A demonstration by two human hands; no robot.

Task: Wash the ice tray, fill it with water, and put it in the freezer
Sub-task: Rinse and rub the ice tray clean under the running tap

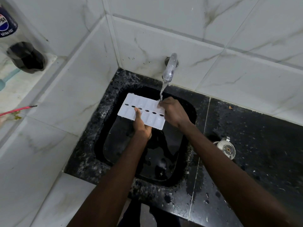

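Here, both hands gripping white ice tray (131, 104), left hand (141, 126), right hand (173, 112), under running tap (169, 69)

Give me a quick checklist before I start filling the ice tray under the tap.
1. Tap running: ok.
2. Ice tray over the sink: ok.
3. Left hand gripping the tray's near edge: ok.
4. Right hand on the tray's right end, where the stream lands: ok.
5. Tray level: not ok, it looks tilted.
6. Tray rinsed clean: cannot tell.
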